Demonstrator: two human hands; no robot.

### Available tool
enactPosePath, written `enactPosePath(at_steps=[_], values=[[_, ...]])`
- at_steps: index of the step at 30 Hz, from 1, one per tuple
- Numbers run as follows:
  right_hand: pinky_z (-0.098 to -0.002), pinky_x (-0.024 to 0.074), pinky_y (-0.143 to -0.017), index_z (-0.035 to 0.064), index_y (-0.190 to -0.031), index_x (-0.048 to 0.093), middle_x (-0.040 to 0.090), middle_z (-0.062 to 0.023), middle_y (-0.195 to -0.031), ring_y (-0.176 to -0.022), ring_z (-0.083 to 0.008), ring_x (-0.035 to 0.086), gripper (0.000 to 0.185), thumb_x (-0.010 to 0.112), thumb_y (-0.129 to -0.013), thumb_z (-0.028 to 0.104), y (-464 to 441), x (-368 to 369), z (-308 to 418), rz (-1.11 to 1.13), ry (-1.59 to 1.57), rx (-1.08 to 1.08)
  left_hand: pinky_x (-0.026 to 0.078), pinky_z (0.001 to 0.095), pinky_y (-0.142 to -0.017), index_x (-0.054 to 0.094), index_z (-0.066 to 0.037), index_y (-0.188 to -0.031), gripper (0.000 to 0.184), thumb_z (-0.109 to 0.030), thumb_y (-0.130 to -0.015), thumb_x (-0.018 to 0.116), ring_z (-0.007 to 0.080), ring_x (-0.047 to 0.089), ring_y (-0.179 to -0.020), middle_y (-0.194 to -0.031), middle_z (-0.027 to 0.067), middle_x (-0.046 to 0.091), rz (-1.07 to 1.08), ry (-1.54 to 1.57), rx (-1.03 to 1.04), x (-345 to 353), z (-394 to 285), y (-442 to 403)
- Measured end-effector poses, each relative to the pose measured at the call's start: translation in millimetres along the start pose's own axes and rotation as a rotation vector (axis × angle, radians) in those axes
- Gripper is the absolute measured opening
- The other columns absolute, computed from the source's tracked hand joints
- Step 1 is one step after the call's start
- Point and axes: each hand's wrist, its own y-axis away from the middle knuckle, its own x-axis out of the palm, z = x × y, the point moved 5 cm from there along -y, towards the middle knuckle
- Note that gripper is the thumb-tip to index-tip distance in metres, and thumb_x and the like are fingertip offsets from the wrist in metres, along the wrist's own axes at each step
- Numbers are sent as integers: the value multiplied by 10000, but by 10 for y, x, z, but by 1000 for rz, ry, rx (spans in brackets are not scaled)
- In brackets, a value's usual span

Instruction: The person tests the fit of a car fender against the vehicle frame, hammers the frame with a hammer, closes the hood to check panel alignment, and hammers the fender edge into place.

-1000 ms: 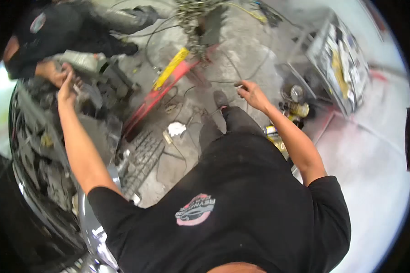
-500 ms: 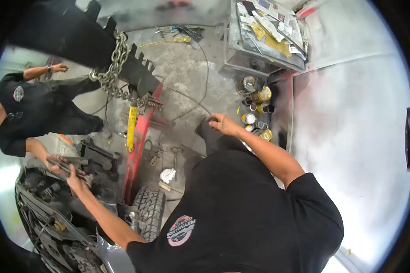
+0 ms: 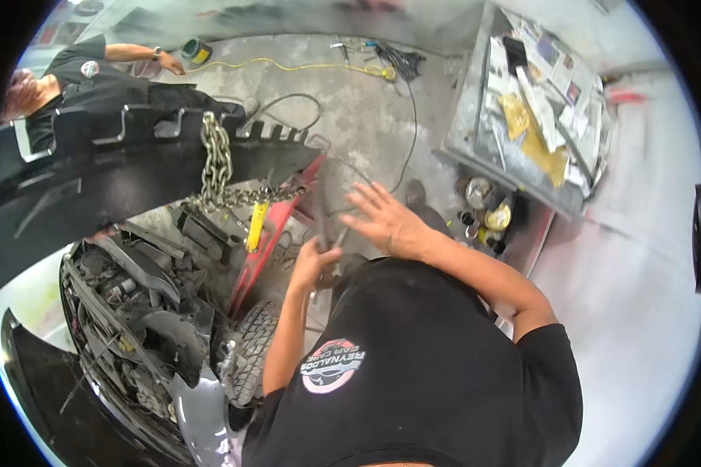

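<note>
My left hand [image 3: 313, 263] is closed around a long dark metal bar [image 3: 322, 214], which stands up past my fingers in front of my body. Motion blurs the bar, so its exact kind is hard to make out. Just right of it, my right hand [image 3: 391, 224] is open, fingers spread and palm toward the bar, and I see nothing held in it. A red metal post [image 3: 276, 233] with a yellow cylinder [image 3: 257, 226] stands beyond my left hand.
A notched black beam [image 3: 132, 167] with a chain [image 3: 216, 159] crosses the left. Below it are an exposed engine bay [image 3: 140, 288] and a tire [image 3: 257, 350]. A co-worker [image 3: 117, 89] stands behind the beam. Paint cans [image 3: 497, 218] sit beside a paper-covered bench [image 3: 475, 117].
My left hand has moved right, away from the co-worker's hand, bringing the bar in front of me. My right hand has spread its fingers. The view has turned, and the co-worker appears farther off.
</note>
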Motion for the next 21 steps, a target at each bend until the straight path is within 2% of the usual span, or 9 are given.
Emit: enactPosePath(at_steps=[2,5,8,12,13,15,16,19,21], values=[[-576,319,-1203,105,-1366,593,542,-223,-1420,-1449,-400,422,528,666,-845,153,-123,-258,-168,77,111,-161,545,380,-739,636,39,-1228,452,-102,-824,782,179,662,-918,-1034,101,707,96,-134,-14,572,-699,-121],[-644,211,-1231,45,-1382,583,578,-209,-1377,-1463,-384,417,516,614,-897,220,-205,-302,-697,256,309,-122,540,361,-809,659,65,-1170,407,-42,-794,773,169,663,-940,-1045,103,714,240,-283,140,1042,-1314,-536],[-657,208,-1226,47,-1382,589,601,-200,-1329,-1441,-381,448,500,597,-912,215,-454,-391,-1196,327,335,-77,535,333,-796,671,74,-1185,457,-103,-779,781,154,659,-945,-1051,125,732,262,-366,182,1260,-1927,-837],[-569,352,-1150,35,-1371,602,632,-175,-1232,-1226,-337,590,501,590,-914,240,-910,-414,-1794,148,330,-235,516,314,-799,685,59,-1063,338,-20,-755,799,150,639,-893,-990,81,716,230,-260,92,1007,-2212,-1474],[-486,441,-1029,11,-1339,611,646,-129,-1085,-1073,-285,624,501,602,-893,239,-1081,-421,-1929,121,313,-279,516,314,-799,685,59,-1063,338,-20,-755,799,150,639,-893,-990,81,716,219,-251,91,924,-2242,-1686],[-465,452,-988,4,-1321,615,636,-107,-1025,-1043,-263,627,496,610,-882,233,-1444,-274,-2314,211,288,-261,509,311,-782,676,50,-1064,364,-41,-739,812,149,621,-870,-975,69,707,199,-318,355,814,-2667,-1956],[-444,463,-946,-4,-1303,620,626,-85,-965,-1014,-242,630,491,618,-871,228,-1567,-208,-2474,310,265,-229,520,351,-810,667,53,-1100,414,-74,-735,817,170,643,-911,-1014,93,731,218,-386,214,737,-2879,-2050],[-435,534,-807,14,-1161,644,659,-102,-903,-913,-282,681,333,604,-893,208,-2031,-353,-3000,366,260,-226,529,420,-851,663,46,-1139,432,-119,-764,795,285,697,-946,-1040,159,748,226,-384,237,641,-3124,-2691],[-465,578,-731,30,-1043,642,701,-171,-878,-863,-349,722,196,593,-913,169,-2192,-483,-3269,468,145,-111,527,467,-895,659,35,-1193,441,-157,-810,764,398,697,-1011,-1096,232,728,-6,-713,459,643,-3534,-2651]])
